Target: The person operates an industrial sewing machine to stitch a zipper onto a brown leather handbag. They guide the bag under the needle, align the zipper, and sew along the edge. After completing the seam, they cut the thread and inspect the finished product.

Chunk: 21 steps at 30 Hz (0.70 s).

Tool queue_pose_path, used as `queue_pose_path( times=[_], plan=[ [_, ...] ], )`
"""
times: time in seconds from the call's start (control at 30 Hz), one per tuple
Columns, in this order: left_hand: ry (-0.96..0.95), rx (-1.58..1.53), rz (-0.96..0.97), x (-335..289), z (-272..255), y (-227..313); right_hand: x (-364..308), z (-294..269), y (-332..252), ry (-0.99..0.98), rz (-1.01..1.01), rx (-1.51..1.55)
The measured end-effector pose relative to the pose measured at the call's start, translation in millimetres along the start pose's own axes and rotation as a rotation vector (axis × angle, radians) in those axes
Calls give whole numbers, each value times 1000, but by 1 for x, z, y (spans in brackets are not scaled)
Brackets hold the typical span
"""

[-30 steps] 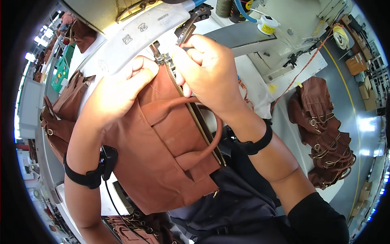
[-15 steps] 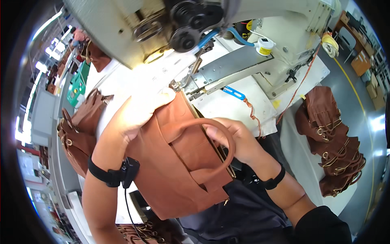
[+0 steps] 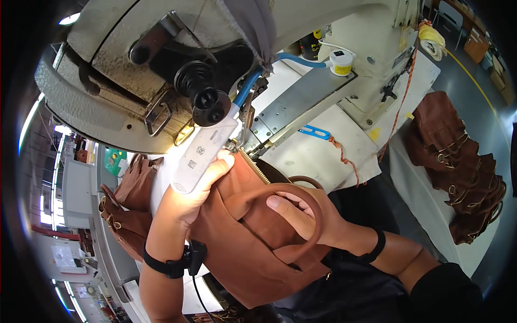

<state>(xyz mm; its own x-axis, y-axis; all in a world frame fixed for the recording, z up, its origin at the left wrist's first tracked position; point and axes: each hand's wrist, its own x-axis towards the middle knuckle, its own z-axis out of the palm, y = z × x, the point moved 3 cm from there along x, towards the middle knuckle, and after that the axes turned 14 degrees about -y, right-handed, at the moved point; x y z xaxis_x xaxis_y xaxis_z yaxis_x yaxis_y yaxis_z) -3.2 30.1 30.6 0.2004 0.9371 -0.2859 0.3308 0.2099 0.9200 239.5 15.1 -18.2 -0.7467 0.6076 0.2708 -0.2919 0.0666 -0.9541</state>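
A: What is the person working on, and where does it sit?

B: A tan-brown leather handbag (image 3: pixel 253 242) with a looped strap handle lies in the centre of the frame, its upper edge pushed up under the head of the cream-grey industrial sewing machine (image 3: pixel 161 70) that fills the upper left.

A: How are the hands placed?

B: The left hand (image 3: pixel 196 188), left of centre, lies fairly flat on the bag's upper corner with its fingers curled loosely, pressing the leather down close to the needle area. It seems to pin the material rather than grip it, likely so the edge stays flat where the brass zipper (image 3: pixel 256 168) runs in.

A: And the other?

B: The right hand (image 3: pixel 301 212), right of centre, is threaded through the bag's handle loop (image 3: pixel 315 215), fingers half bent and thumb out, resting on the panel. It looks like it steadies and steers the bag's body from behind; whether it pinches any leather cannot be told.

A: Anything else about?

B: A white counter (image 3: pixel 323 156) carries the machine, with a blue-handled tool (image 3: pixel 314 132) on it. More brown leather bags are heaped at the right edge (image 3: pixel 463 172) and behind the left forearm at the left (image 3: pixel 126 210). Both wrists wear black bands.
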Motion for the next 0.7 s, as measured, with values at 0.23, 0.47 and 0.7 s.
queue_pose_path(
  times=[0.23, 0.47, 0.7],
  plan=[
    [88, -122, -56, -1, 17, 20, 1, 3, 6, 65, 136, 186],
    [98, -35, 51, 2, 13, 29, -4, 7, 26, 97, 237, -30],
    [-23, 102, -124, -5, 12, 36, -20, 12, 11, 195, 244, 40]
  ],
)
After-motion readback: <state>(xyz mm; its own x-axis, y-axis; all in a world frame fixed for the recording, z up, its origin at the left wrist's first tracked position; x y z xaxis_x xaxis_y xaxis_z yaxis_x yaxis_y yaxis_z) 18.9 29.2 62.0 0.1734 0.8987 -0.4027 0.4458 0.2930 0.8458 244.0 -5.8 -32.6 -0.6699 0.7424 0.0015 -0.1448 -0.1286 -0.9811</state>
